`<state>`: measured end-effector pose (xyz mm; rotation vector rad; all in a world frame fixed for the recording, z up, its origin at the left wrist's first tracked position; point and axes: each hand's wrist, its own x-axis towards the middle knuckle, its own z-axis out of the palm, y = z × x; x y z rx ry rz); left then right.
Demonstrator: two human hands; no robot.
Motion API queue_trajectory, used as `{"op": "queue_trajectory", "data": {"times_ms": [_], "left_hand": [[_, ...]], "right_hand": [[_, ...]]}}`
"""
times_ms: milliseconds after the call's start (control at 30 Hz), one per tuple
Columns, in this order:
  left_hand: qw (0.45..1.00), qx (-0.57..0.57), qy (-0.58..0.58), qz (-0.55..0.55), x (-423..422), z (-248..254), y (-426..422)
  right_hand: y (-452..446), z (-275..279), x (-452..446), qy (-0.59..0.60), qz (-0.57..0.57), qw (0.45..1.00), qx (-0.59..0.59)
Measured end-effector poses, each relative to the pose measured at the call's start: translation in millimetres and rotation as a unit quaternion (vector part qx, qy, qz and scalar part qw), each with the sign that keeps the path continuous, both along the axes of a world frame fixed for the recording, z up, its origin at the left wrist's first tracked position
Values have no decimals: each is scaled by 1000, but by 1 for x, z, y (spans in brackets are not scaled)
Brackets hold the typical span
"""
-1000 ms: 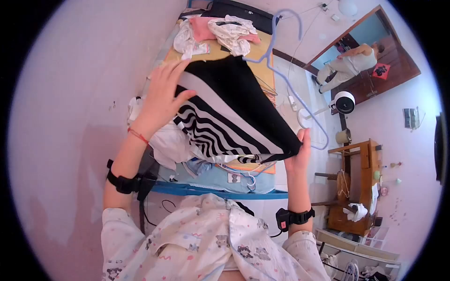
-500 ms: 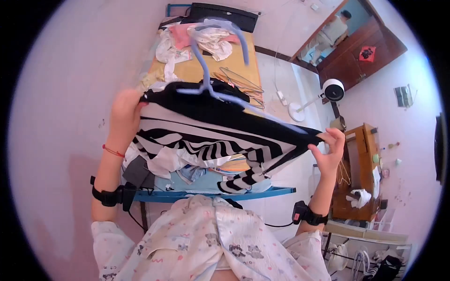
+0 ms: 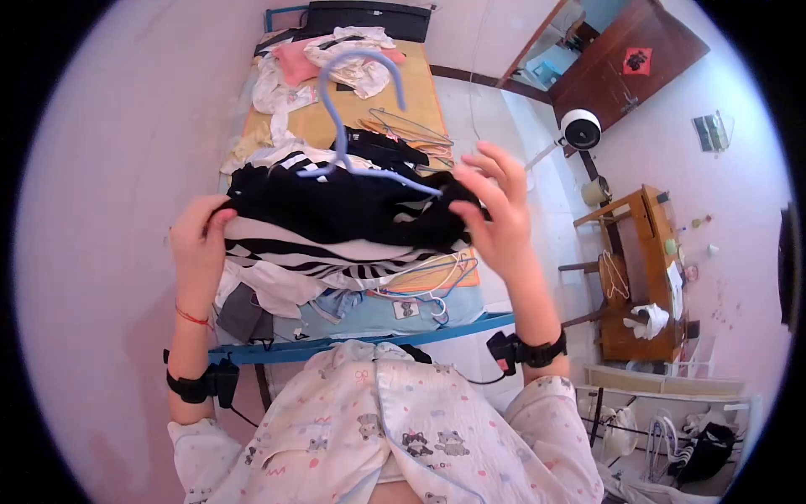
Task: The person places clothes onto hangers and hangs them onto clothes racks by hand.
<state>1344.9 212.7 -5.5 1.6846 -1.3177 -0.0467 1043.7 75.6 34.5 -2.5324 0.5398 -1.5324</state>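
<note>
A black-and-white striped shirt [image 3: 336, 206] hangs bunched in front of me, with a light blue hanger [image 3: 342, 139] in it, the hook pointing up. Its black upper part lies over the hanger's arms, and the right arm of the hanger still shows partly outside the fabric. My left hand [image 3: 200, 233] is closed on the shirt's left end, thumb pressed against the cloth. At the right end, my right hand [image 3: 497, 206] has black fabric between its thumb and curved fingers, close to the hanger's tip.
Behind the shirt is a bed [image 3: 399, 76] with heaped clothes [image 3: 357, 63] and several loose hangers [image 3: 411, 126]. Its blue frame rail [image 3: 378, 343] runs before me. A white fan [image 3: 579, 130], a wooden desk [image 3: 646, 286] and a clothes rack [image 3: 663, 403] stand at the right.
My right hand has moved left and up, bringing the shirt's right end inward so the shirt is less stretched. The person in the doorway is now mostly out of sight.
</note>
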Motion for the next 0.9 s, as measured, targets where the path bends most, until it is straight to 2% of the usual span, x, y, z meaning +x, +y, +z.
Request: {"op": "queue_trajectory", "data": {"times_ms": [33, 67, 100, 133, 167, 233, 267, 300, 367, 467, 533, 567, 633, 700, 733, 767, 833, 867, 900], "left_hand": [[1000, -3, 2, 10, 1, 0, 3], [999, -17, -32, 14, 1, -1, 5], [997, -27, -69, 19, 4, 0, 10], [999, -28, 35, 15, 10, -17, 11], [999, -28, 28, 23, 12, -22, 13], [995, 46, 72, 49, 15, -30, 11], [993, -65, 67, 68, 38, -54, 6], [992, -74, 62, 75, 54, -43, 7], [967, -138, 69, 201, 74, -5, 15], [968, -159, 31, 190, 41, 71, 20], [991, -132, -36, 6, 18, 95, 15], [991, -123, -34, -29, 6, 97, 10], [995, 26, -93, 12, -4, 82, 13], [992, 101, -59, -46, 12, 33, 15], [980, 161, -38, -111, 21, 26, 17], [981, 154, -42, -108, 31, 25, 17], [977, 174, 33, -120, 44, 39, 10], [984, 139, 62, -95, 54, 58, 5], [995, 77, 15, -62, 58, 84, 0]], "right_hand": [[6, -4, 6, -12, -56, 998, 16], [3, -14, 4, -11, -43, 999, 15], [-3, -31, -4, 127, -65, 989, 41], [-9, -48, -9, 258, -88, 960, 62], [-15, -67, -12, 252, -79, 962, 61], [-29, -86, -17, 231, -36, 958, 166], [-34, -81, -26, 205, -49, 961, 181], [-37, -68, -33, 176, -61, 963, 196], [-42, -16, -40, 106, -31, 985, 130], [-33, 63, -27, 109, -15, 993, 35], [-35, 80, -11, 110, 1, 994, 1], [-38, 78, -8, 113, -2, 994, 5], [-46, 51, -10, 101, -3, 990, 99], [-48, 24, -16, 129, 9, 980, 151], [-50, 21, -19, 155, 20, 976, 149], [-53, 22, -21, 181, 31, 972, 146], [-65, 42, -24, 187, 37, 972, 134], [-73, 63, -27, 189, 19, 973, 134], [-80, 87, -28, 191, 2, 972, 134]]}}
